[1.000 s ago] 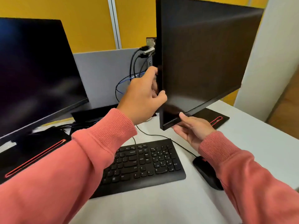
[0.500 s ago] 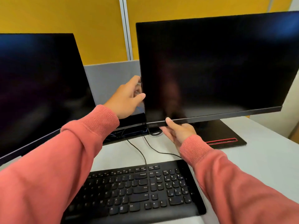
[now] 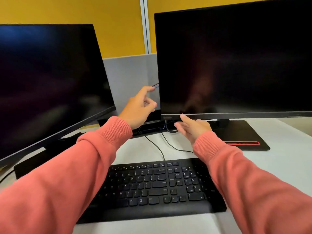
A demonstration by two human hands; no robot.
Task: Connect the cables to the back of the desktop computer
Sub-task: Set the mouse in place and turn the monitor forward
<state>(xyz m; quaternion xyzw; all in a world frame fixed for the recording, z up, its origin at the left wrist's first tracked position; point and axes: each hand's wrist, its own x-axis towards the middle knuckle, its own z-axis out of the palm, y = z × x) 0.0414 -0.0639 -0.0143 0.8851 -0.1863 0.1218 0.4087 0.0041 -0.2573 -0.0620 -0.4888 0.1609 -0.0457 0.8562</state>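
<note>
Black and dark, the left monitor [image 3: 47, 85] stands angled; beside it the left hand [image 3: 138, 108] hovers, fingers loose, holding nothing, near thin cables [image 3: 156, 85] at the right monitor [image 3: 236, 61] edge; the right hand [image 3: 194, 127], relaxed, thumb touching its lower bezel.

Two dark monitors stand on a white desk [image 3: 287, 166], with the left hand [image 3: 139, 109] just beside the right monitor [image 3: 236, 61] edge, fingers loose. The right hand [image 3: 194, 126] is open, thumb touching its bottom bezel. A keyboard [image 3: 155, 188] lies below, cables [image 3: 157, 147] trailing behind it.
</note>
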